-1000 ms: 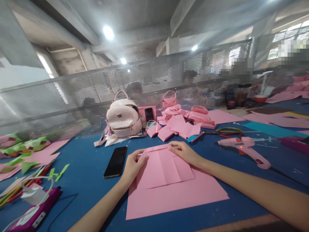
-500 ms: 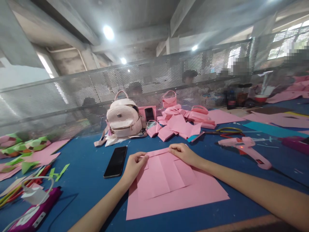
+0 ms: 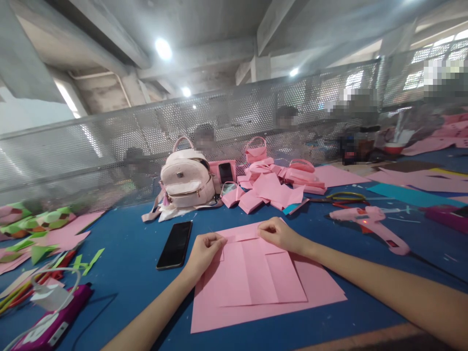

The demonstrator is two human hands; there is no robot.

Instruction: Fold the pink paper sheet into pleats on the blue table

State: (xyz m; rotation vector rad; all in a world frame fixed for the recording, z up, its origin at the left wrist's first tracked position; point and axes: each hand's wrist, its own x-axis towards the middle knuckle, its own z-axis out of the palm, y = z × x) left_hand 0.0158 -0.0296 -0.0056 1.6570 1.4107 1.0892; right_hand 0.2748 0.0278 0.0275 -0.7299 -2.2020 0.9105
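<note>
A creased sheet of pink paper (image 3: pixel 261 278) lies over a larger flat pink sheet (image 3: pixel 212 319) on the blue table. Fold lines run down it, and small cuts show near its upper corners. My left hand (image 3: pixel 205 251) pinches its far left corner between thumb and fingers. At the far right corner, my right hand (image 3: pixel 280 235) is closed on the same creased sheet, its fingertips curled under and partly hidden. Between the two hands a strip of the larger sheet shows past the far edge.
Left of my left hand lies a black phone (image 3: pixel 174 245). A pink glue gun (image 3: pixel 375 226) rests at right beside scissors (image 3: pixel 347 197). Behind stand a white backpack (image 3: pixel 188 180) and a pile of pink paper pieces (image 3: pixel 266 183). A purple power strip (image 3: pixel 58 321) sits front left.
The creased sheet has shifted a little towards me and lies flatter, its near edge lower. Both hands have moved slightly nearer with it, still gripping its far corners.
</note>
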